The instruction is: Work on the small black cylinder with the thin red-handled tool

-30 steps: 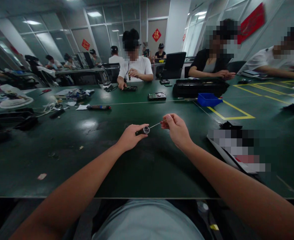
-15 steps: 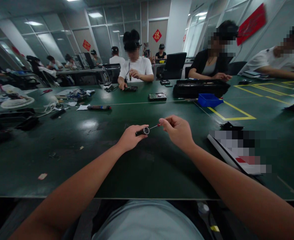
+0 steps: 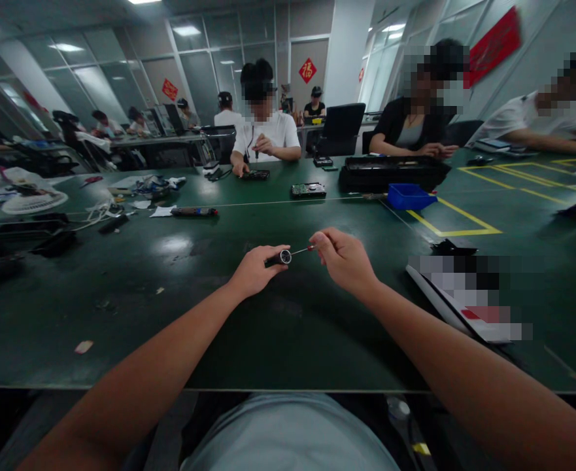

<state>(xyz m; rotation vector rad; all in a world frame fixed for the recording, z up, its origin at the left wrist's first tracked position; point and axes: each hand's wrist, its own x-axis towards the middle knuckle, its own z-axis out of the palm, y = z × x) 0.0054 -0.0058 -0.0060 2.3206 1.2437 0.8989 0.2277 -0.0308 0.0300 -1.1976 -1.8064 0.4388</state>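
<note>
My left hand (image 3: 254,269) is closed around a short black cylinder (image 3: 280,258) with a round metal end, held just above the dark green table (image 3: 170,307). My right hand (image 3: 345,260) pinches a thin metal rod with a red collar (image 3: 301,249), a small screwdriver bit by its look. The rod's tip points into the cylinder's open end. Both hands hover over the middle of the table, close together.
A blue bin (image 3: 408,195), a long black case (image 3: 390,172) and a circuit board (image 3: 308,190) lie further back. A black pen-like tool (image 3: 193,211) and cables (image 3: 106,212) lie at the left. A white packet (image 3: 464,304) lies at the right. Several people sit across.
My right hand has moved left, bringing the thin rod closer to the cylinder, so less of the rod shows between the hands. My left hand has stayed nearly still.
</note>
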